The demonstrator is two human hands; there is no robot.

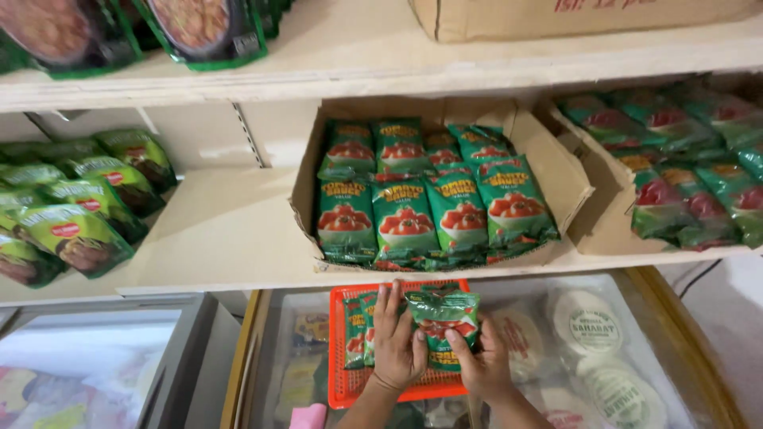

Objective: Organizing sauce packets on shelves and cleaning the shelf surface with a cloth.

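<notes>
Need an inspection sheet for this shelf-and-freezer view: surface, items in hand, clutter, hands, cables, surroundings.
Surface: glass freezer lid under a pale shelf.
Job's things: green sauce pouch held over an orange basket with more pouches.
Clutter: open carton of matching pouches on the shelf; green packets at left.
Hands: left hand and right hand both grip the pouch.
Cables: dark cable at right.
Surroundings: second carton at right, round white packs in the freezer.
</notes>
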